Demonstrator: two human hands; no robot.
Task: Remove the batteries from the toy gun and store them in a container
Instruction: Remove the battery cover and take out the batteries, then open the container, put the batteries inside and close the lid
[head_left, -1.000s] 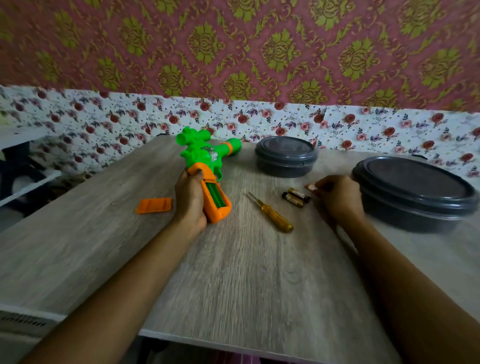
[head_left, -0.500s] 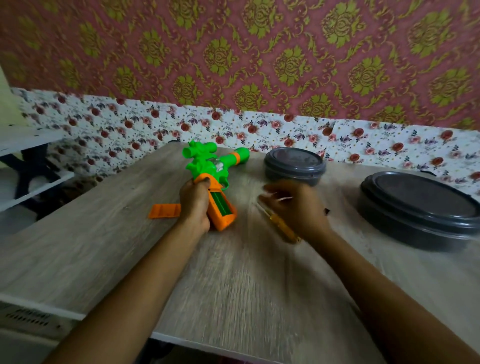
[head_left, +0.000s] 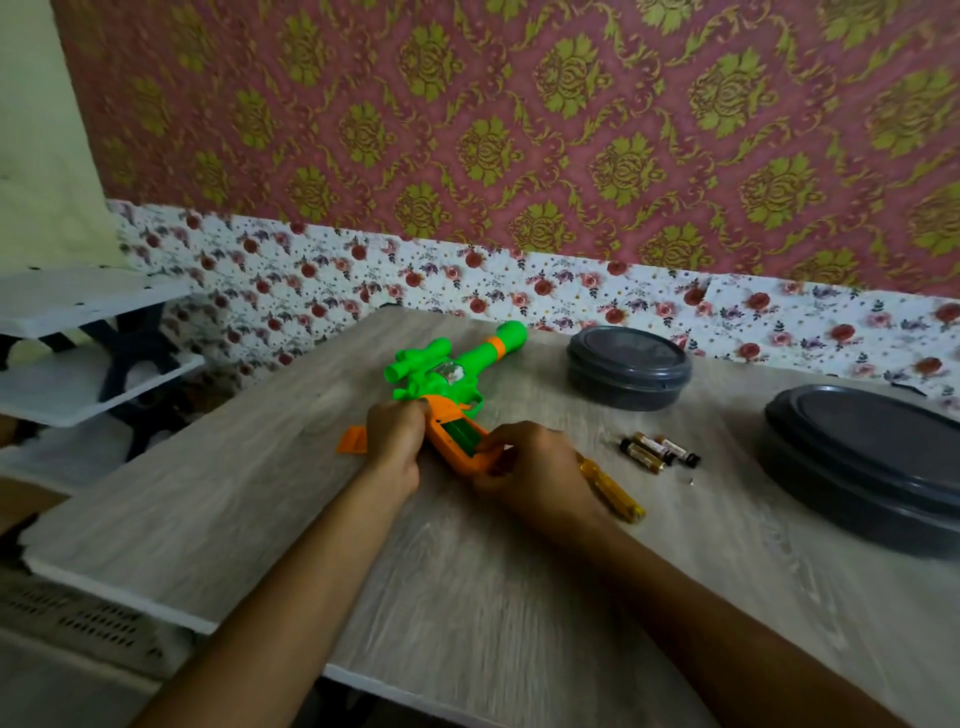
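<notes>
Right hand (head_left: 530, 470) now at toy gun (head_left: 447, 384) — table (head_left: 467, 597)

Your toy gun (head_left: 451, 375) is bright green with an orange grip and an orange ring near the muzzle. At 9 o'clock from it lies an orange cover (head_left: 352, 439). The screwdriver (head_left: 613, 491) has a yellow handle. The batteries (head_left: 655, 451) are black and gold. Both containers (head_left: 627, 375) (head_left: 862, 463) are dark grey. Your table (head_left: 260, 493) shows pale grey wood grain.
</notes>
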